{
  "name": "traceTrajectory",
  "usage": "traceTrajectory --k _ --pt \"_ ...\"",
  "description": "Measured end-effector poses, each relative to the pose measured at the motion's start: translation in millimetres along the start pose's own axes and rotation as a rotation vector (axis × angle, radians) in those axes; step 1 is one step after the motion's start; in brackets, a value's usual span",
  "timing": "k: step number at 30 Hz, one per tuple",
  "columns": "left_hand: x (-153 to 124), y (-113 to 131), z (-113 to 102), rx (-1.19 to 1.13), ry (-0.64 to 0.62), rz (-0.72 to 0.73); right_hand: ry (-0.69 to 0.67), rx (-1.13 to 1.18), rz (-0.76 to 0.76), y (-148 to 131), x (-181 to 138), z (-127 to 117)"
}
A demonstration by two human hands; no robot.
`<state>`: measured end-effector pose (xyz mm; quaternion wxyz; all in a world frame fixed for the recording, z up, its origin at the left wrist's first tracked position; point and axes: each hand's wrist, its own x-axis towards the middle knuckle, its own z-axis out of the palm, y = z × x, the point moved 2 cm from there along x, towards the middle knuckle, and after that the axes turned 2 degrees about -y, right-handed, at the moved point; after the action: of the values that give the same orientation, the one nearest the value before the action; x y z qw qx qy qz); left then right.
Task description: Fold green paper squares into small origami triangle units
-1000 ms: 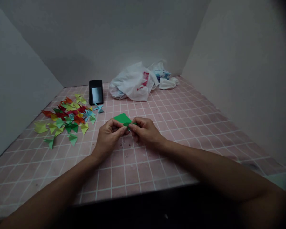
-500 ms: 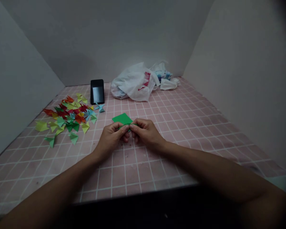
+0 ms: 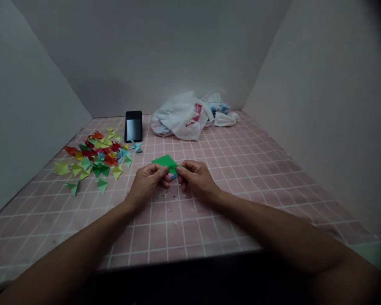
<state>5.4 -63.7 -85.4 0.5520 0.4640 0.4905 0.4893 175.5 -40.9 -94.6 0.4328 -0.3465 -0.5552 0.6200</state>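
Observation:
Between my two hands is a small folded piece of green paper [image 3: 172, 169], darker than the sheet behind it. My left hand [image 3: 151, 176] pinches its left end with thumb and fingers. At the other end my right hand [image 3: 193, 174] holds it the same way, thumb on top. Just beyond, a stack of square origami paper [image 3: 164, 160] lies on the table, bright green uppermost, with pink and blue edges showing beneath. My fingers cover part of the stack and much of the folded piece.
Many small folded paper figures [image 3: 101, 169] in several colours lie to the left. A black phone [image 3: 133, 126] stands behind them. Farther back rest a white plastic bag [image 3: 179, 116] and a blue-and-white packet [image 3: 220, 108]. Pale walls enclose the pink checked tablecloth [image 3: 241, 169].
My hands have drawn slightly apart, so more of the folded green paper shows between them. The whole view has shifted a little.

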Motion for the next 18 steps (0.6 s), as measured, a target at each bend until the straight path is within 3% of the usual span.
traceTrajectory --k 6,12,18 --pt "5 5 -11 0.030 0.122 0.077 -0.009 0.028 0.013 0 2 -3" --pt "-3 6 5 0.247 -0.158 0.014 -0.109 -0.051 0.056 2 -3 4" --pt "-6 3 7 0.248 -0.161 0.073 -0.134 0.033 0.072 3 -2 4"
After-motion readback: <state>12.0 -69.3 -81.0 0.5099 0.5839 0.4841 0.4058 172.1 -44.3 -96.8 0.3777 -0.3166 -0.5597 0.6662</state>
